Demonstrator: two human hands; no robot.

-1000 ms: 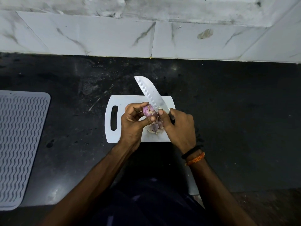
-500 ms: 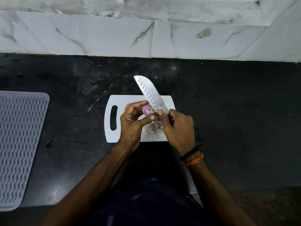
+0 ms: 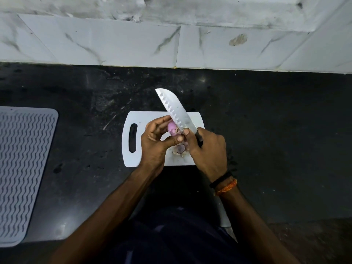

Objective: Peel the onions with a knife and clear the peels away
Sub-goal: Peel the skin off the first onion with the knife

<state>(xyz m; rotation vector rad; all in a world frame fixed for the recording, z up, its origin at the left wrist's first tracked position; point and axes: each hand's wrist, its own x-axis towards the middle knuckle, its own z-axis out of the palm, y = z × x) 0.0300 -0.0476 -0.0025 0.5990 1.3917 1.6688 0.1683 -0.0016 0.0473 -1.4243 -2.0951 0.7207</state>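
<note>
A grey ribbed mat [image 3: 24, 168] lies at the left of the black bench [image 3: 285, 130]. Over the one white cutting board [image 3: 141, 119], the left hand [image 3: 156, 141] pinches one small, glossy pink onion [image 3: 172, 129]. The right hand [image 3: 207, 149] grips one knife [image 3: 175, 109], blade touching the onion. Peels [image 3: 180, 149] lie beneath.

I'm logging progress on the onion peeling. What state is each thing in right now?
onion: held in the left hand, pink flesh showing
knife: gripped by the right hand, blade against the onion
peels: piled on the cutting board, uncleared
ribbed mat: lying flat, unused
</note>
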